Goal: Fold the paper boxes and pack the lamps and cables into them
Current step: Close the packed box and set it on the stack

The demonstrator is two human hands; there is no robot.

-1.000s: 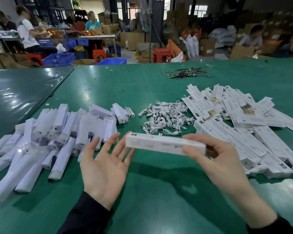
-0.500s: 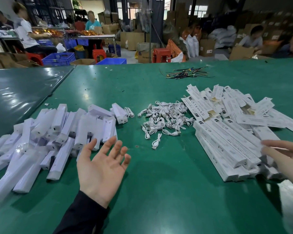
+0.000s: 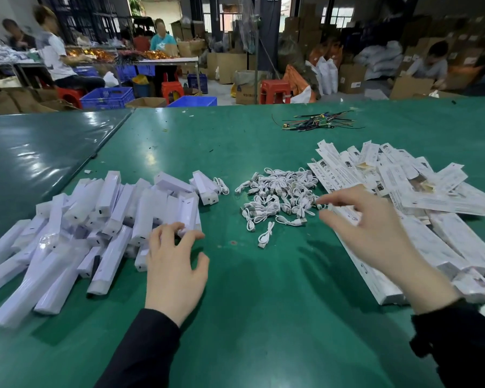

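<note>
A heap of white bar lamps (image 3: 109,208) lies at the left of the green table (image 3: 263,303). My left hand (image 3: 177,264) is palm down at the heap's right edge, its fingertips touching a lamp. A pile of coiled white cables (image 3: 280,191) sits in the middle. Flat printed paper boxes (image 3: 389,175) are piled at the right, with folded long boxes (image 3: 454,236) in front of them. My right hand (image 3: 375,228) hovers over the boxes with fingers spread and blurred, its fingertips at the right edge of the cable pile. Neither hand holds anything.
A bundle of thin dark wires (image 3: 317,123) lies at the far side of the table. A second dark green table (image 3: 39,152) adjoins on the left. Other people work among cartons, blue crates and red stools beyond.
My right hand set the folded box it held on the right pile and swung back left toward the cables. My left hand turned palm down and moved onto the lamp heap.
</note>
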